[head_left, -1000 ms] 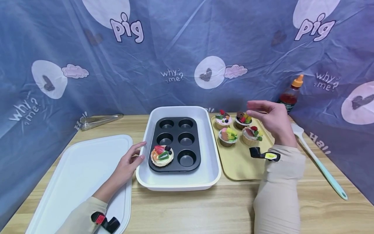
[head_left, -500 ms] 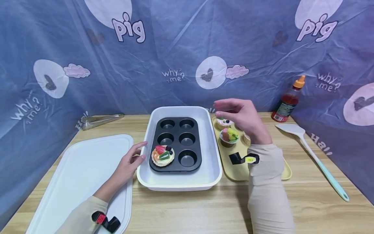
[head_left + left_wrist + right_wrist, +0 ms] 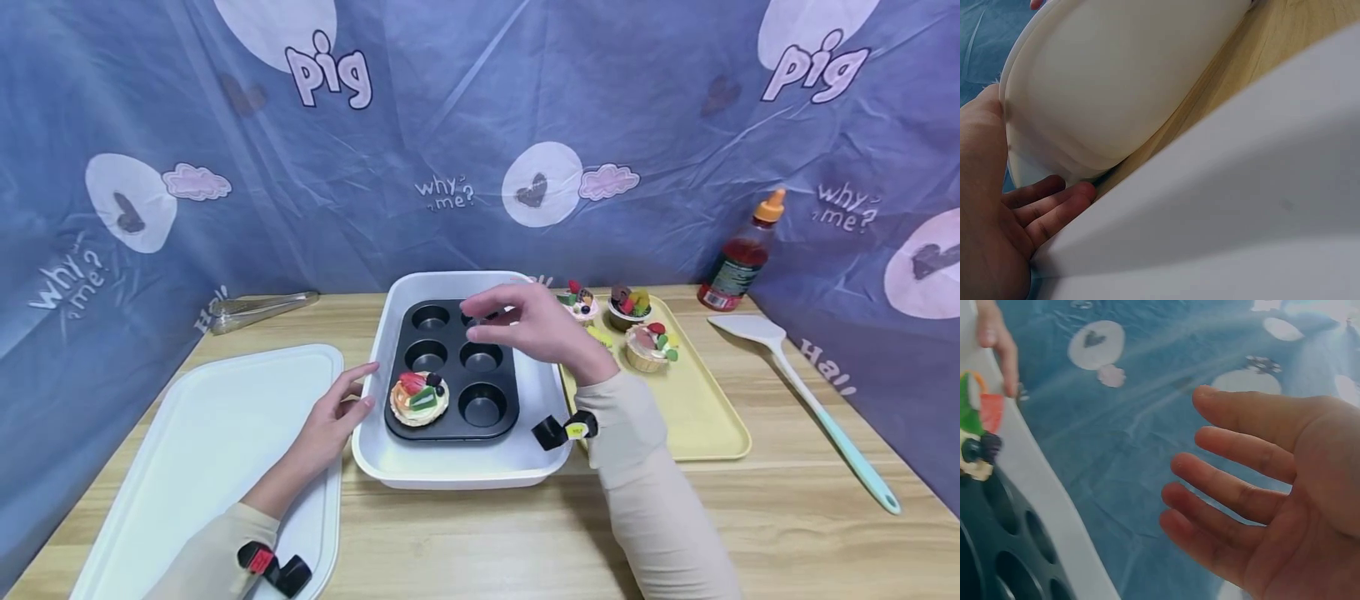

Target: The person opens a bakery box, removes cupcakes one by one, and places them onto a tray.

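Note:
A black muffin tin (image 3: 453, 417) with round cups lies inside a white basin (image 3: 540, 450). One front left cup holds a tart (image 3: 419, 399) topped with red, orange, green and dark fruit pieces. My left hand (image 3: 333, 417) rests at the basin's left rim, index finger and thumb over the edge; in the left wrist view its other fingers (image 3: 1054, 215) lie loosely bent outside the wall. My right hand (image 3: 536, 329) hovers over the tin's back right cups, palm turned left, fingers and thumb spread apart; the right wrist view shows nothing between its fingers (image 3: 1222, 494).
On the right, a yellow tray (image 3: 693, 417) carries several fruit-topped cupcakes (image 3: 648, 346), partly behind my right arm. Beyond it are a sauce bottle (image 3: 738, 258) and a spatula (image 3: 810, 392). At left lie a white tray (image 3: 217, 450) and metal tongs (image 3: 258, 311).
My right hand has swept left from above the yellow tray to over the muffin tin, fingers spread throughout. The left hand has stayed at the basin's rim.

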`<state>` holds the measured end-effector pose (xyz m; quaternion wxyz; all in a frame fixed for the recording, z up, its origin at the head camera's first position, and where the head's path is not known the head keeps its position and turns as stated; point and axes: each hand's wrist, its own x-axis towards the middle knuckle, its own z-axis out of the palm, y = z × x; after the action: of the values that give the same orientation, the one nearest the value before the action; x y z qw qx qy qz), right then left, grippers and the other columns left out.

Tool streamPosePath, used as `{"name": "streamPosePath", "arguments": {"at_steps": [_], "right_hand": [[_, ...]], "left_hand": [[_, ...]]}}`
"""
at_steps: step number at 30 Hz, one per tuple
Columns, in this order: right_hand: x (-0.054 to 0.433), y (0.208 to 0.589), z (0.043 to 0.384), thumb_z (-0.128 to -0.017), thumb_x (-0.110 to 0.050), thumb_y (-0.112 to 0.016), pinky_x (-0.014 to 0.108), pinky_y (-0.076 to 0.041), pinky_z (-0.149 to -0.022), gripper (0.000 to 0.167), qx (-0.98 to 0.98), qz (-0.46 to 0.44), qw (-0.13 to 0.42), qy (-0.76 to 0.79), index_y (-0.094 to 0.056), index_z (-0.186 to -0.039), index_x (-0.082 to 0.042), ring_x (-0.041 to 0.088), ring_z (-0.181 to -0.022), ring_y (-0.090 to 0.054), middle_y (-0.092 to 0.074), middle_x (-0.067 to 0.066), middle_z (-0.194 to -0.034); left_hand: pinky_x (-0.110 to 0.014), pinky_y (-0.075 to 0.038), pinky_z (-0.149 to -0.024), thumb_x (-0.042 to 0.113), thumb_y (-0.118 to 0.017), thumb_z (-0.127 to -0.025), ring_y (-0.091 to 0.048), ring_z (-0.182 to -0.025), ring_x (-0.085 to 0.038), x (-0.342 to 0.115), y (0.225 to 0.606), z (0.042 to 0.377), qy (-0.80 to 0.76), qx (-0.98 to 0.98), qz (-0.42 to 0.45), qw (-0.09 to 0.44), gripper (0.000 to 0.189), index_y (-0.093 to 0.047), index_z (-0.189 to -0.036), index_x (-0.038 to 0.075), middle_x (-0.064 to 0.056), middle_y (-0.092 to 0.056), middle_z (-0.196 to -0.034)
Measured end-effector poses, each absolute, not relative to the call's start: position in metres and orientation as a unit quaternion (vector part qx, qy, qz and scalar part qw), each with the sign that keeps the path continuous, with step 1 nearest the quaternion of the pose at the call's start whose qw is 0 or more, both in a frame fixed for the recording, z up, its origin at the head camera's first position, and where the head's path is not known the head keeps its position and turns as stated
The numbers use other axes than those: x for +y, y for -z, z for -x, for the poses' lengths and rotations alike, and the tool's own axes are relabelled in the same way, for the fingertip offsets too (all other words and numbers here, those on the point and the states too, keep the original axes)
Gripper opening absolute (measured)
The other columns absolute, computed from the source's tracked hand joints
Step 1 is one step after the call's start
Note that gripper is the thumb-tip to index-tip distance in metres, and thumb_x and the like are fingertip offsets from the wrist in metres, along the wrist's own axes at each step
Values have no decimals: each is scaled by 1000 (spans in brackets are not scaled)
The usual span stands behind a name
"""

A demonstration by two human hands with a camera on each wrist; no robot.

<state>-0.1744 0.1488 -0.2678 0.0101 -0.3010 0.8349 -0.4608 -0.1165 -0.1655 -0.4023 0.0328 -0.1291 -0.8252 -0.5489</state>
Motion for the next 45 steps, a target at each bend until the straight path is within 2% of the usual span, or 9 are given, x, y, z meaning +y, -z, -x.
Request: {"name": "streamPosePath", "arguments": {"at_steps": [5, 9, 16, 24, 33, 40, 45], "right_hand": [[136, 276, 175, -86, -13, -80, 36, -57, -90, 35, 831, 322, 29, 454, -73, -120, -7, 22, -107, -69, -74, 8, -117], [128, 283, 176, -86, -14, -80, 36, -57, -93, 37, 823, 335, 46, 456, -72, -122, -7, 20, -110, -68, -73, 7, -121], [114, 293, 175, -87, -15, -80, 41, -54, -100, 45, 817, 336, 83, 460, -68, -129, -8, 27, -120, -64, -69, 8, -130], [105, 303, 178, -86, -15, -81, 33, -56, -96, 48, 823, 340, 96, 444, -67, -131, -7, 30, -120, -65, -68, 8, -131], [101, 306, 177, -85, -20, -82, 43, -55, -98, 50, 827, 349, 118, 425, -67, -132, -11, 19, -118, -65, -68, 4, -130], [100, 309, 176, -84, -21, -83, 39, -55, -98, 53, 838, 344, 130, 403, -66, -134, -14, 19, -118, -63, -67, 2, -131], [98, 312, 177, -85, -21, -82, 31, -55, -97, 53, 833, 352, 149, 400, -65, -135, -15, 26, -122, -62, -68, 5, -132]], "left_hand": [[-20, -53, -80, 8, -54, -103, -66, -87, -8, -165, 402, 116, 555, -820, 134, 32, 46, -45, -148, 6, -27, -61, -113], [-20, -52, -81, 8, -54, -103, -66, -87, -7, -165, 401, 116, 555, -821, 133, 31, 46, -45, -148, 7, -26, -61, -113], [-20, -53, -80, 8, -54, -103, -66, -88, -8, -166, 401, 116, 557, -819, 134, 30, 46, -45, -148, 6, -27, -61, -113], [-21, -54, -79, 8, -54, -103, -66, -87, -8, -166, 401, 117, 556, -820, 134, 29, 46, -45, -148, 6, -27, -61, -112], [-21, -54, -80, 10, -54, -104, -67, -88, -11, -167, 400, 117, 553, -822, 130, 26, 46, -45, -149, 9, -26, -61, -113], [-20, -53, -81, 11, -54, -104, -66, -89, -12, -167, 401, 118, 552, -825, 123, 23, 46, -45, -149, 10, -24, -60, -112], [-20, -53, -80, 10, -54, -104, -66, -88, -11, -166, 400, 117, 554, -823, 122, 25, 46, -46, -149, 10, -24, -60, -113]]}}
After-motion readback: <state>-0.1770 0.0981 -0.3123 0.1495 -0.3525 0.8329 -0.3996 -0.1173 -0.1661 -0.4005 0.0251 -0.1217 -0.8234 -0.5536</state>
